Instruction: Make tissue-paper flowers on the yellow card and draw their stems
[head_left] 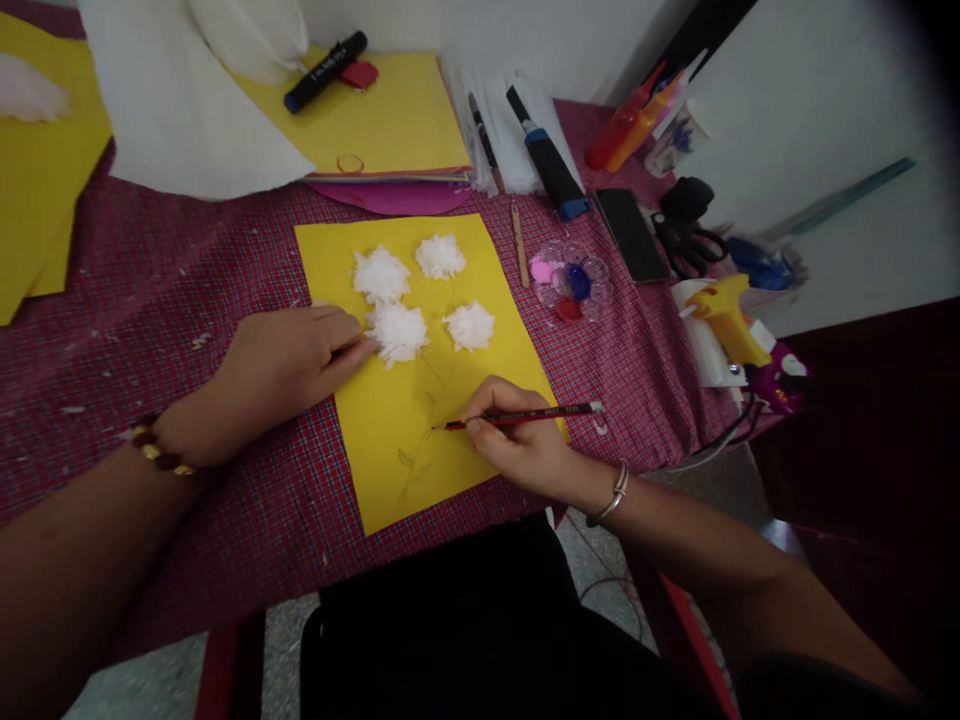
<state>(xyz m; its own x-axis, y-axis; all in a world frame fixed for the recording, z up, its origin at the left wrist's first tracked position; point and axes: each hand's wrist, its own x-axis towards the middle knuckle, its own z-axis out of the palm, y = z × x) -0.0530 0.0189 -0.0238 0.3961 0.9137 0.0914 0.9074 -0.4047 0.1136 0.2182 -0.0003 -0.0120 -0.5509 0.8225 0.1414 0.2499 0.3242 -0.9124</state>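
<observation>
A sheet of yellow paper [375,485] lies on the checked tablecloth. Several fluffy white paper flowers [397,332] sit on its upper half. Below them, thin pencil lines form a stem with small leaves [406,458]. My right hand [525,445] grips a dark red and black pencil [566,410], its tip touching the sheet by the drawn stem. My left hand [292,352] rests flat over the sheet's left edge with fingers extended. Its fingertips are beside the lower left flower, and it holds nothing.
A paint palette [592,275] with pink, blue and red paint is right of the sheet, near a wooden stick [520,245], a cutter [551,165], a phone [630,235] and scissors [690,245]. A yellow glue gun [727,315] stands far right. Behind lies a black marker [326,72].
</observation>
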